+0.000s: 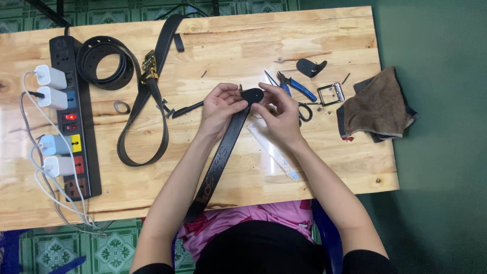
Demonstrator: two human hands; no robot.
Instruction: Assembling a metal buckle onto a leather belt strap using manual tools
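Observation:
A black belt (223,149) runs from my lap up across the wooden table (213,56). My left hand (219,107) grips the belt near its rounded tip (252,95). From the other side, my right hand (278,114) pinches the same tip with thumb and fingers. A small brass part shows just above the tip, between my fingertips. Under my right wrist lies a clear plastic ruler (274,151).
Another black belt with a gold buckle (148,68) and a coiled belt (104,62) lie at the left. A black power strip (73,114) with white chargers sits at the far left. Blue-handled pliers (297,86), scissors (305,111), a metal buckle frame (332,94), a leather scrap (310,67) and a brown cloth (378,106) lie at the right.

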